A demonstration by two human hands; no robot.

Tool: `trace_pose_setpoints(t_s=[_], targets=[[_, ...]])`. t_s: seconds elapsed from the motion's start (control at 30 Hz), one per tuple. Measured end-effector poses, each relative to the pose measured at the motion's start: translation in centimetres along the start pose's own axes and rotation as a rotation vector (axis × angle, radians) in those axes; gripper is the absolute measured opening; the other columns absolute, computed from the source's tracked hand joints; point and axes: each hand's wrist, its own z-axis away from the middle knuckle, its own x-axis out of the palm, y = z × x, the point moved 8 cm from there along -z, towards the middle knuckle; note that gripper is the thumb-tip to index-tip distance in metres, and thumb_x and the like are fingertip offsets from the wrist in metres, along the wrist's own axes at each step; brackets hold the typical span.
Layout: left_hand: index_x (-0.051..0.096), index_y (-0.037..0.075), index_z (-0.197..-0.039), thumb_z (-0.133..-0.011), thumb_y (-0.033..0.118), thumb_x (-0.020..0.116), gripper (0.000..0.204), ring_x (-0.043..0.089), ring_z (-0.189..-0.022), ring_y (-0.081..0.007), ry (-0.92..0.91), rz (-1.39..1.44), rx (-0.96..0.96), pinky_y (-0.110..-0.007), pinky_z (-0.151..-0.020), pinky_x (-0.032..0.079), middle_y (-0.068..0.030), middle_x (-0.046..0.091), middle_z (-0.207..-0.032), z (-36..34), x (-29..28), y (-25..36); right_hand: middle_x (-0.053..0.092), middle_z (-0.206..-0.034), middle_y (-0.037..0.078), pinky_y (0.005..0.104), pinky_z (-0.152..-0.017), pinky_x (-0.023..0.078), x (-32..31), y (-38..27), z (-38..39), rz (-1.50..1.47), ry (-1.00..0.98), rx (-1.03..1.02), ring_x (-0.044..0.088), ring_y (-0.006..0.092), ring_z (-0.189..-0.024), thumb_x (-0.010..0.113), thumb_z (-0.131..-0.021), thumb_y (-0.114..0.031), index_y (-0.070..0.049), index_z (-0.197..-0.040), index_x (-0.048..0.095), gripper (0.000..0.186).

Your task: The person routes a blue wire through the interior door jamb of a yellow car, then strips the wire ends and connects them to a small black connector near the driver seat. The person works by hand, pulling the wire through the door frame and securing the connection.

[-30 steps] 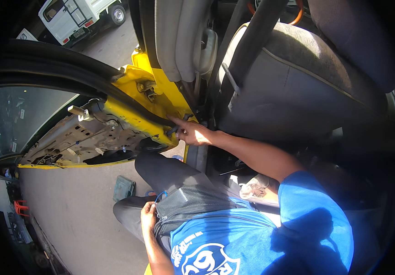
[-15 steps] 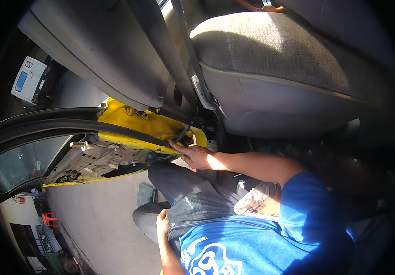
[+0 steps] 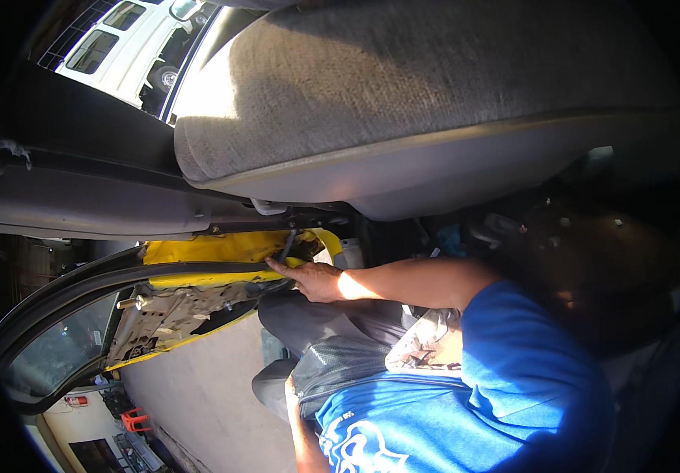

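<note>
Fingers (image 3: 286,269) of the right hand (image 3: 320,282) bunched loosely at the inner end of a yellow door (image 3: 190,251), index outstretched with its tip against the edge beside the black frame strip (image 3: 198,273), the others curled beneath. Cannot tell whether grasping the edge or merely resting on it. Just beyond the index tip, a dark bar (image 3: 287,246), slanting across the yellow metal near the door's inner end. Left hand (image 3: 293,396) low at the waist, beside the edge of a black mesh cloth (image 3: 336,364) across the lap; fingers mostly hidden there, cannot tell whether clenched or released.

Farther along the door, open beside the car body and above the pavement (image 3: 214,370): bare inner metal panel (image 3: 170,317) with holes along its lower edge, and window glass (image 3: 64,347) inside the curved frame at the outer end. On the lap, near the blue sleeve (image 3: 513,347), a pale, brown-patched thing (image 3: 426,343), kind unclear. Above the forearm, a grey fabric seat (image 3: 434,79), sunlit at its left corner. On the pavement, a greenish box (image 3: 271,345) partly behind the knees, and, well apart near the far edge, a red chair (image 3: 136,420). Outside, past the seat's left corner, a white vehicle (image 3: 119,75).
</note>
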Motion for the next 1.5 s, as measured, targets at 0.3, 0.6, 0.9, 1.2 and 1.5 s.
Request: trace_pose_setpoints(t_s=[0.3,0.6,0.9,1.2,1.5], targets=[[0.07,0.0,-0.107,-0.1,0.01,0.065,0.014,0.065,-0.084,-0.0104,0.027,-0.02,-0.043,-0.028,-0.077,0.055,-0.0041,0.073,-0.093,1.2,0.2,0.1,0.069,-0.098,0.029,0.048,-0.082,0.061,1.4,0.3,0.0,-0.053,-0.017,0.08,0.072,0.0422,-0.084,0.053,-0.092,-0.002,-0.023,-0.17,-0.005,0.1],[0.07,-0.001,-0.106,-0.1,0.011,0.064,0.014,0.065,-0.083,-0.0105,0.035,-0.046,-0.079,-0.029,-0.077,0.054,-0.004,0.073,-0.092,1.8,0.1,0.7,0.068,-0.074,0.024,0.0479,-0.068,0.061,2.6,0.3,0.2,-0.021,0.0,0.082,0.07,0.0402,-0.065,0.053,-0.09,-0.001,-0.019,-0.17,-0.009,0.102],[0.07,-0.001,-0.106,-0.101,0.012,0.064,0.015,0.065,-0.083,-0.0106,0.026,-0.069,-0.101,-0.029,-0.077,0.054,-0.0039,0.073,-0.091,1.6,0.1,1.0,0.056,-0.058,0.015,0.0479,-0.055,0.054,1.5,-0.5,0.8,0.008,0.07,0.035,0.061,0.0338,-0.053,0.055,-0.09,-0.005,-0.02,-0.17,-0.009,0.103],[0.07,-0.001,-0.105,-0.101,0.013,0.063,0.016,0.065,-0.083,-0.0107,0.002,-0.102,-0.078,-0.029,-0.076,0.054,-0.0037,0.073,-0.09,1.1,0.6,1.7,0.07,-0.089,0.027,0.0497,-0.077,0.06,1.4,-0.1,0.2,-0.084,0.129,-0.024,0.071,0.0415,-0.075,0.051,-0.09,0.0,-0.023,-0.17,-0.008,0.102],[0.071,-0.001,-0.104,-0.101,0.013,0.063,0.017,0.064,-0.083,-0.0108,0.0,-0.116,0.001,-0.03,-0.076,0.054,-0.0036,0.073,-0.09,0.3,1.0,-0.1,0.068,-0.098,0.033,0.0529,-0.092,0.056,0.8,-0.7,0.0,-0.064,0.115,0.024,0.071,0.0471,-0.089,0.052,-0.094,0.0,-0.022,-0.17,-0.006,0.098]])
